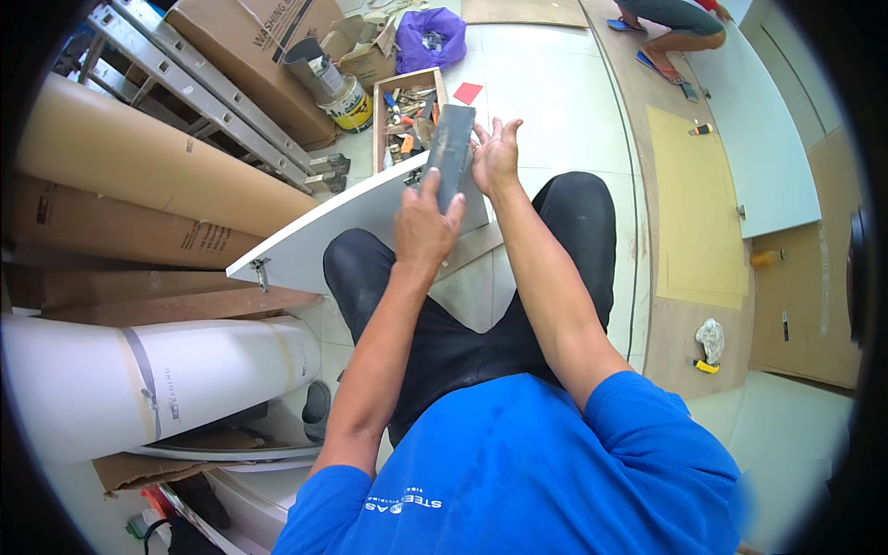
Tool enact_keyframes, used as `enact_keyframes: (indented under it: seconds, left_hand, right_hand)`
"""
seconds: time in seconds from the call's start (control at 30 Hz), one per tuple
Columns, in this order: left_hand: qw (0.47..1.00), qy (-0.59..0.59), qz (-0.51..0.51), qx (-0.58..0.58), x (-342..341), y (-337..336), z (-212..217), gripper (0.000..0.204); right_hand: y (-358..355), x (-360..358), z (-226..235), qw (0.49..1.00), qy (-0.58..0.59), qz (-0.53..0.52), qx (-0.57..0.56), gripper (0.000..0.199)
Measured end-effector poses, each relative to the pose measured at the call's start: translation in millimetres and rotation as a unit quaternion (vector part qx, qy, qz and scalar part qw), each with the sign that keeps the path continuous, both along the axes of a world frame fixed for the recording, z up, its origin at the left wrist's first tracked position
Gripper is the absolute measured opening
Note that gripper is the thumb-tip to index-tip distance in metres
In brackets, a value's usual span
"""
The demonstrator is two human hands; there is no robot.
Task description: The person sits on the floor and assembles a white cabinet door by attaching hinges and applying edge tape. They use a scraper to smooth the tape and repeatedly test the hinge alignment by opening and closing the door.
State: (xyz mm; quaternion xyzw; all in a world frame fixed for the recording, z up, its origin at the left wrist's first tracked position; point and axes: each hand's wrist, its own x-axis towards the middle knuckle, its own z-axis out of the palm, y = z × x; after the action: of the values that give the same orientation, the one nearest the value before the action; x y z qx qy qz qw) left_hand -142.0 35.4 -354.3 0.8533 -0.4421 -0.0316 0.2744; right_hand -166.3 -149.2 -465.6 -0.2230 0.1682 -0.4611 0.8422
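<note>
A flat, dark grey rectangular block [451,143], worn and dusty on its face, stands tilted in front of me; it looks like a sanding block. At its near end my left hand [425,227] grips it, with the index finger along the face and the thumb at the right edge. My right hand [497,155] is open beside the block's right edge, fingers spread and palm partly up; whether its fingertips touch the block I cannot tell. Under and beyond my left hand is a white cabinet door panel [333,222] with metal hinges, near my left knee.
A wooden box [378,129] of tools, a paint can [350,104] and a purple bag [433,37] stand ahead. An aluminium ladder [199,92] and large rolls lie left. At right are a white panel [772,157], a yellow sheet [694,222] and another person's foot [661,67].
</note>
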Motion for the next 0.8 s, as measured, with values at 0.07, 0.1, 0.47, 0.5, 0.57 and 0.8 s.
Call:
enact_keyframes:
  seconds: [0.07, 0.1, 0.47, 0.5, 0.57, 0.8]
  left_hand:
    - [0.996, -0.038, -0.032, -0.077, 9, 3, 4, 0.057]
    - [0.98, -0.039, -0.083, -0.178, 18, 3, 5, 0.061]
    - [0.987, 0.092, -0.016, -0.13, 104, 66, 21, 0.051]
    - [0.975, 0.03, -0.032, -0.216, 112, 74, 30, 0.05]
    - [0.957, 0.113, 0.094, -0.252, 128, 116, 49, 0.056]
    - [0.812, 0.081, 0.437, -0.378, 141, 359, -62, 0.044]
  right_hand:
    - [2, 4, -5, 0.998, 0.028, -0.059, -0.021, 0.116]
    - [4, 5, -8, 0.999, 0.026, -0.022, 0.017, 0.108]
    - [12, 22, -6, 0.917, 0.341, -0.026, -0.205, 0.045]
    - [12, 23, -8, 0.894, 0.361, -0.057, -0.258, 0.042]
    - [13, 25, -12, 0.83, 0.426, -0.107, -0.343, 0.037]
    - [20, 15, 7, 0.554, 0.5, -0.187, -0.639, 0.018]
